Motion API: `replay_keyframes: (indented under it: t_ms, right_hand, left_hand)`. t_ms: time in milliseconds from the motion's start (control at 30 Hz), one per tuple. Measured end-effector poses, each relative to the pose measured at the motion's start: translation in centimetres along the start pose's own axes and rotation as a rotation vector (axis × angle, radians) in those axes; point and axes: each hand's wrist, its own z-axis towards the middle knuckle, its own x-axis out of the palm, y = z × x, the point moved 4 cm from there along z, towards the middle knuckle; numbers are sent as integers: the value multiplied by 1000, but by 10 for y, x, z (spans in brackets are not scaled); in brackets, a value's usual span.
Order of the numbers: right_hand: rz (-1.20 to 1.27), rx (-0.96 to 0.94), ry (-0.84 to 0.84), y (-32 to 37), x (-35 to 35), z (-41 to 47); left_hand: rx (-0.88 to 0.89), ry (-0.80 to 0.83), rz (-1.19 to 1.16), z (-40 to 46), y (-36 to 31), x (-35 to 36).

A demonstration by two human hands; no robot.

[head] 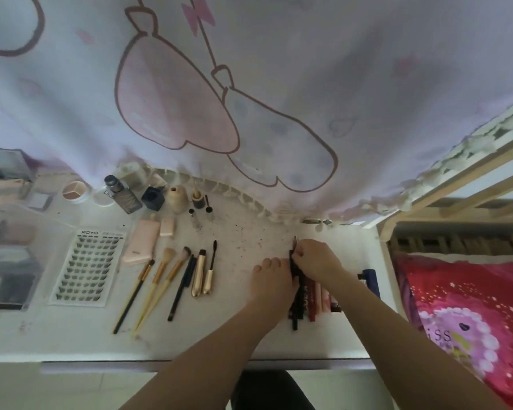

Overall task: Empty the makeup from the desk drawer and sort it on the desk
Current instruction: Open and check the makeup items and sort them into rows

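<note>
On the white desk (237, 338), a row of dark and red pencils and lip sticks (308, 297) lies at the right. My right hand (317, 260) pinches the top end of a black pencil (294, 279) in that row. My left hand (271, 281) lies flat on the desk with straight fingers against the row's left side. Left of my hands lie three gold-handled brushes (157, 284), a dark pencil (180, 287), a gold tube (199, 273) and a mascara wand (210, 269). A lash tray (88, 267) and a pink tube (139, 242) lie further left.
Bottles and jars (153, 198) stand along the back under a hanging printed curtain (249, 99). Clear acrylic organisers (9, 255) fill the left end. A wooden bed frame (456, 184) and a red pillow (471, 315) lie to the right. The desk's front edge (190, 363) runs below.
</note>
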Motion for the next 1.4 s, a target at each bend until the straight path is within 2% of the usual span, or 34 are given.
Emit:
replay_keyframes:
  t_ms: [267,333,433,500,567,867,933,1000,1067,1233,1300,1400]
  right_hand:
    - [12,-22,4,16,4,4]
    - [104,-27,59,25,3,3]
    - [375,-23,167,40,0,-7]
    - [505,-40,201,51,-4,-15]
    - [528,-85,216,61,-7,-23]
    - [689,-179,324,110,3,-56]
    - [729,-140,248,104,-1,-52]
    - [939,-12,159,78,-21,-46]
    - [1068,42,114,54,-39,-45]
    - [748,25,291,72,0,-57]
    - [703,43,275,77,19,-54]
    - [655,116,184,70,30,-48]
  left_hand:
    - [-98,-17,-44,-2,19,-8]
    - [-89,-38,-90,-5,26,-14]
    - [-59,-71,-217,-14,40,-28]
    - [-64,-7,-367,-22,52,-37]
    - [-51,61,-456,-29,62,-47]
    - [44,175,-584,-68,113,-103]
    - [65,296,-609,-76,129,-110]
    - [8,413,-737,-90,156,-112]
    - [-96,393,-891,-98,178,-110]
    - [-174,199,-874,-75,149,-93]
    - [-228,145,-808,-63,136,-82]
    - [-227,83,-580,-50,121,-71]
